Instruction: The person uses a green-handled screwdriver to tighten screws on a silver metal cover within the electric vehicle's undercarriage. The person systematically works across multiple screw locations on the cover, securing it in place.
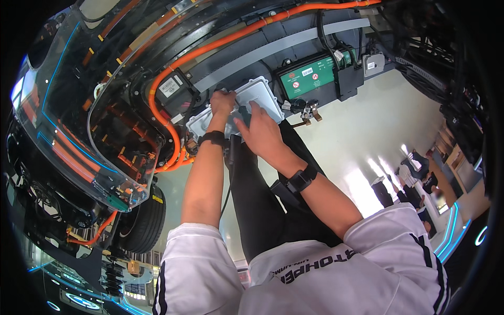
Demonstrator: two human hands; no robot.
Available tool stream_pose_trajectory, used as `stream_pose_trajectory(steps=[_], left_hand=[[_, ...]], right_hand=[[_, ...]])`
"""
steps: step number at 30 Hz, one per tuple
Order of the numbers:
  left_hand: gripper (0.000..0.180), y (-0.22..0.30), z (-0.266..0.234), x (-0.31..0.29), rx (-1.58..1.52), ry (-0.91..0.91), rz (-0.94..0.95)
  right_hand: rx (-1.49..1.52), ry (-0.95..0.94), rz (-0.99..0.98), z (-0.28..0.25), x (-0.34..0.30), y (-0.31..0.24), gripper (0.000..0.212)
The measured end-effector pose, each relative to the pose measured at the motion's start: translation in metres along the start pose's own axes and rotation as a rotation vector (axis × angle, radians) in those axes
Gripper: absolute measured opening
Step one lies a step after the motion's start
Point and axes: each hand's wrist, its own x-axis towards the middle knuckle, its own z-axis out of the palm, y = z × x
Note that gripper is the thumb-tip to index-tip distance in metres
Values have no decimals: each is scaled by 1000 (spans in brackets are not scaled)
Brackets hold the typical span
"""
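Silver box (266,97) under both hands; slip and snag risk.
Left hand (223,102) curled at the box's far edge, grip hidden. Right hand (258,131) spread over the box, dark plug (243,112) by its thumb and fingers; can't tell if gripped. Uneven push could tilt the box or skew the plug. Orange cable (153,97) left of box, thin black cable (226,202) below it: a forearm catching the thin one could tug something loose.

Silver box (266,90) partly hidden behind both hands (262,132), dark piece (244,111) between them too small for recognition.
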Motion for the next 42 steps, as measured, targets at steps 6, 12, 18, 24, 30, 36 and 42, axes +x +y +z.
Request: stream_pose_trajectory(steps=[6,12,18,24,30,36,42], left_hand=[[35,-10,-6,0,63,65,72],[35,17,-39,-74,-584,-422,-260],[31,8,-44,-103,-1041,-426,-201],[28,1,-35,-110,-935,-402,-203],[33,-10,-22,-101,-1129,-442,-210],[28,6,-31,-112,-1065,-431,-203],[30,16,-31,-112,-1108,-465,-227]], right_hand=[[-81,-17,-154,-8,-1,-3,40],[-97,63,-95,-5,6,-5,37],[37,139,-130,8,-3,-18,32],[-70,104,-249,5,-6,-10,34],[10,141,-91,9,-10,-11,33],[-79,183,-146,-2,-19,-20,36],[-30,94,-130,3,-17,-2,46]])
